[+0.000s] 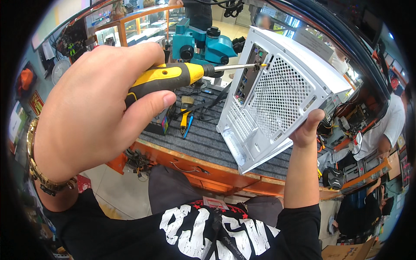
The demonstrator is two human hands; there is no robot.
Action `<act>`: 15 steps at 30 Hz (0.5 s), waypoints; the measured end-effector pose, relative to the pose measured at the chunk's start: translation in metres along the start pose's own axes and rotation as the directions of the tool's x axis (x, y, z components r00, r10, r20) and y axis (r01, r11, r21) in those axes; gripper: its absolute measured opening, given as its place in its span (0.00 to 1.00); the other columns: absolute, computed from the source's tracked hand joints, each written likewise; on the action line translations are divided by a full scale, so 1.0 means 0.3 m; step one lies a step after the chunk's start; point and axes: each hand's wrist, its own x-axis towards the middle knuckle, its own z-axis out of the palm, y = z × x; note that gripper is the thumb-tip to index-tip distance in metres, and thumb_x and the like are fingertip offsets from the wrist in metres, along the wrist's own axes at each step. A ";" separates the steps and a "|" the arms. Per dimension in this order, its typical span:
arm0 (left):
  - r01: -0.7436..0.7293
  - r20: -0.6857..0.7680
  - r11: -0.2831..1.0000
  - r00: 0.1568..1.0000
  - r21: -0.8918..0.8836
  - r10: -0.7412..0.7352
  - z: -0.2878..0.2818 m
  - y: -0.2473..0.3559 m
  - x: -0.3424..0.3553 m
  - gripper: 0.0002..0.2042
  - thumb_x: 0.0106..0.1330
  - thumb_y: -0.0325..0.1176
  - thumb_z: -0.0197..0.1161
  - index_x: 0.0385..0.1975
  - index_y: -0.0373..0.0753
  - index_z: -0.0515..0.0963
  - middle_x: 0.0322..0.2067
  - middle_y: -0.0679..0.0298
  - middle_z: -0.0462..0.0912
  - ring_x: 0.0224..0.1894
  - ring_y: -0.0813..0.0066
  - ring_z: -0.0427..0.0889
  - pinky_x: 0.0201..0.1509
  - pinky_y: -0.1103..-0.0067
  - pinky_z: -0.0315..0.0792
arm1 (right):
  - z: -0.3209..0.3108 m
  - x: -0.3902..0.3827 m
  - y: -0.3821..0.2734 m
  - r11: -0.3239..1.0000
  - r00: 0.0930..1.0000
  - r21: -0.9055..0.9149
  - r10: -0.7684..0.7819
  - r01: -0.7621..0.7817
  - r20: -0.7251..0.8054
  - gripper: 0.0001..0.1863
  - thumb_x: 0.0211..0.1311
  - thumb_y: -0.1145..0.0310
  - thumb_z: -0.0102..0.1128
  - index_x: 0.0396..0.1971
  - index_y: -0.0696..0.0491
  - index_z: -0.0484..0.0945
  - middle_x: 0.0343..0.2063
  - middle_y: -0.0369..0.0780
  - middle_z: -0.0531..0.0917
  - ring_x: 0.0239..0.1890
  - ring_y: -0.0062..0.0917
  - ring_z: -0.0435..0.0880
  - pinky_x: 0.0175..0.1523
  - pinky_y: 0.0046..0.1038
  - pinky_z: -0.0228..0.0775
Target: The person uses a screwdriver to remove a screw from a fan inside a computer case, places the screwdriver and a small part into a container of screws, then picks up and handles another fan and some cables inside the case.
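My left hand [99, 104], with a gold watch at its wrist, grips a yellow and black screwdriver [186, 74] held nearly level. Its shaft [232, 67] reaches the rear of a white computer case [279, 95], by the upper end of the vent grille beside a port panel [253, 60]; exact contact at the tip is too small to tell. The case stands tilted on a ribbed grey mat [195, 138]. My right hand [305, 128] holds the case by its lower right edge.
A teal microscope [195, 45] stands behind. A brush [186, 112], a blue tool [188, 128], straps and a small box [158, 123] lie left of the case. Co-workers appear at right [385, 125] and lower right [359, 212]; people stand beyond the glass counter [125, 26].
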 end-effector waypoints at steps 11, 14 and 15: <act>0.036 0.007 0.997 0.999 0.063 -0.037 -0.006 0.016 -0.007 0.20 0.70 0.37 0.74 0.56 0.35 0.79 0.43 0.51 0.85 0.46 0.47 0.81 0.54 0.63 0.73 | 0.035 0.017 -0.010 1.000 1.000 -0.007 -0.027 0.027 -0.003 0.68 0.57 0.16 0.60 0.79 0.62 0.62 0.71 0.44 0.77 0.70 0.32 0.79 0.73 0.41 0.76; 0.037 -0.008 0.998 0.999 0.052 -0.036 -0.006 0.017 -0.008 0.20 0.70 0.37 0.74 0.56 0.36 0.79 0.42 0.51 0.85 0.45 0.48 0.81 0.53 0.63 0.73 | 0.034 0.023 -0.014 0.999 0.999 -0.022 -0.037 0.038 0.002 0.68 0.57 0.15 0.58 0.79 0.62 0.61 0.72 0.44 0.76 0.70 0.32 0.78 0.74 0.41 0.74; 0.032 -0.018 0.998 0.999 0.048 -0.031 -0.004 0.014 -0.008 0.20 0.70 0.37 0.74 0.56 0.36 0.79 0.42 0.52 0.85 0.45 0.49 0.80 0.53 0.63 0.73 | 0.039 0.026 -0.014 0.999 0.999 -0.005 -0.043 0.043 0.007 0.69 0.58 0.14 0.56 0.79 0.62 0.61 0.72 0.44 0.76 0.71 0.32 0.78 0.74 0.41 0.74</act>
